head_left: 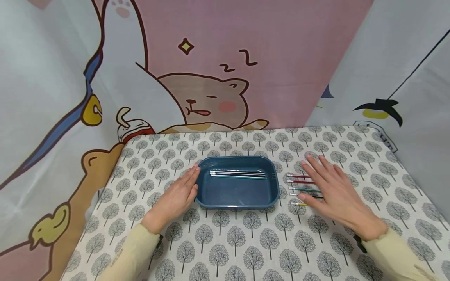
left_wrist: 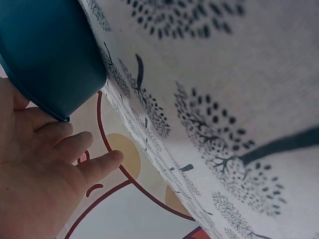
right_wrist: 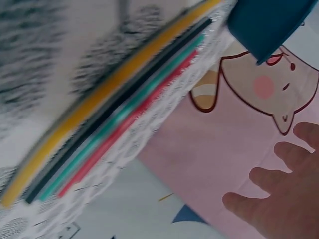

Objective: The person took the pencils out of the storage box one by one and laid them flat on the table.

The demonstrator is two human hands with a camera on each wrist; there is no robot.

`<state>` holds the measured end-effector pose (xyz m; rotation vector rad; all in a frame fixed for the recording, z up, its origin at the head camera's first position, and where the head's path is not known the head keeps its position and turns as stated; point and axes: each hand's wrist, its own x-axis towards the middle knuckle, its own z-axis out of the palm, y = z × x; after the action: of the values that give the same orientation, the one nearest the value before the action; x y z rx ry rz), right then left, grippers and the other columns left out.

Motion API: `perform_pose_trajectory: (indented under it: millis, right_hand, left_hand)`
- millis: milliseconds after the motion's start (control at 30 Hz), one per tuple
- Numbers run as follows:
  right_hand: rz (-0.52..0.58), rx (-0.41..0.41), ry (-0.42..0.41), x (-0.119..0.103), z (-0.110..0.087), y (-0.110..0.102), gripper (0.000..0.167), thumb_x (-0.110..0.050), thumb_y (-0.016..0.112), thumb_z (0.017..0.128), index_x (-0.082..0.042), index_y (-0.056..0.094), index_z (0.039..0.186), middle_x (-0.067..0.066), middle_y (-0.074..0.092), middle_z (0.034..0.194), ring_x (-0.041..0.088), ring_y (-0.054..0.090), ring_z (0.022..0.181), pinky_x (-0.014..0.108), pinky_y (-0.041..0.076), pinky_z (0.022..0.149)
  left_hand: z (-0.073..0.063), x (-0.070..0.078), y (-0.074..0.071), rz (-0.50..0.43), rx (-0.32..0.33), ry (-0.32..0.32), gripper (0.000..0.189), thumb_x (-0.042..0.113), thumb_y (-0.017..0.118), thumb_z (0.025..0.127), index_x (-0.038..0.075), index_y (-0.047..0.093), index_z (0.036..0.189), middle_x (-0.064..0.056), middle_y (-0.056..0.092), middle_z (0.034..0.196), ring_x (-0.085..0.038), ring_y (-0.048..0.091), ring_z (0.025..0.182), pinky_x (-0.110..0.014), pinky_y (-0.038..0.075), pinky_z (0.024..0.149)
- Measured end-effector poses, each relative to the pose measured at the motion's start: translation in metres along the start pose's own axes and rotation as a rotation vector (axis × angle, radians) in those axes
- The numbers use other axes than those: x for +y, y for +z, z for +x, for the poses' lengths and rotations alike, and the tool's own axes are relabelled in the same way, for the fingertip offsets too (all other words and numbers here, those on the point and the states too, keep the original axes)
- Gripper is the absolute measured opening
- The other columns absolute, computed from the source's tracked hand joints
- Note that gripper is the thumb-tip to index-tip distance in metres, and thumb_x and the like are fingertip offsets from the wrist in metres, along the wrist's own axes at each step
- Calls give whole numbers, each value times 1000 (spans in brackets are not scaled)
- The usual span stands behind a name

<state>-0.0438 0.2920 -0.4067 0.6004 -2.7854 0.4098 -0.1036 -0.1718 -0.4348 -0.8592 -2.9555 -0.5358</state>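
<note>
The left hand (head_left: pixel 177 197) laid straight fingers against the left edge of the tub (head_left: pixel 235 193), with some pencils (head_left: pixel 239 175) nearer its back edge; the right hand (head_left: pixel 334 193) hovered, spread wide, over loose pencils (head_left: pixel 300 189) toward the table's (head_left: pixel 235 236) right edge; a low, careless sweep could have set these rolling.

The tray (head_left: pixel 232 194) was dark blue; the pencils inside it (head_left: pixel 239 177) seemed black and teal, though too thin to be certain. The pencils on the right (head_left: pixel 299 182) ran, far to near, red, red, teal, black, yellow. Grey trees patterned the off-white worktop (head_left: pixel 253 253). The far backdrop (head_left: pixel 291 39) was pink, the sleeves (head_left: pixel 133 249) pale yellow.
</note>
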Motion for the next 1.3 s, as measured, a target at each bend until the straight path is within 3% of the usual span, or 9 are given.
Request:
perform_pose_trajectory:
  millis: [233, 633, 900, 1067, 1300]
  right_hand:
    - [32, -20, -4, -21, 20, 0, 92, -54, 66, 96, -25, 17, 168, 0, 11, 174, 32, 5, 159, 55, 0, 128]
    - [25, -39, -107, -60, 56, 14, 87, -62, 62, 96, -24, 27, 166, 1, 20, 173, 36, 14, 158, 68, 16, 122]
    - [55, -72, -155, -81, 75, 20, 83, -67, 56, 98, -25, 30, 165, -2, 24, 172, 31, 16, 158, 64, 16, 124]
    - [69, -101, -195, -92, 89, 18, 82, -70, 50, 99, -27, 30, 165, -4, 24, 171, 29, 20, 157, 66, 20, 123]
    - [63, -126, -256, -106, 112, 18, 82, -72, 46, 99, -22, 35, 163, 2, 35, 167, 32, 27, 155, 62, 30, 120]
  left_hand:
    - [0, 0, -1, -5, 3, 5, 57, 25, 43, 112, 4, 28, 163, -12, 23, 170, -30, 27, 155, -54, 31, 122]
    - [1, 1, -1, -9, 14, 8, 58, 25, 44, 111, 2, 29, 162, -13, 24, 169, -36, 32, 152, -57, 33, 120]
    - [1, 1, -1, -7, -3, -3, 57, 26, 42, 112, 5, 27, 163, -11, 23, 170, -34, 30, 153, -55, 32, 122]
    - [2, 1, -1, -7, -1, -1, 57, 26, 42, 112, 5, 27, 163, -12, 24, 170, -35, 31, 153, -56, 32, 121]
    - [1, 1, -1, -11, 13, 11, 57, 25, 43, 111, 3, 29, 162, -13, 25, 169, -33, 30, 153, -56, 32, 121]
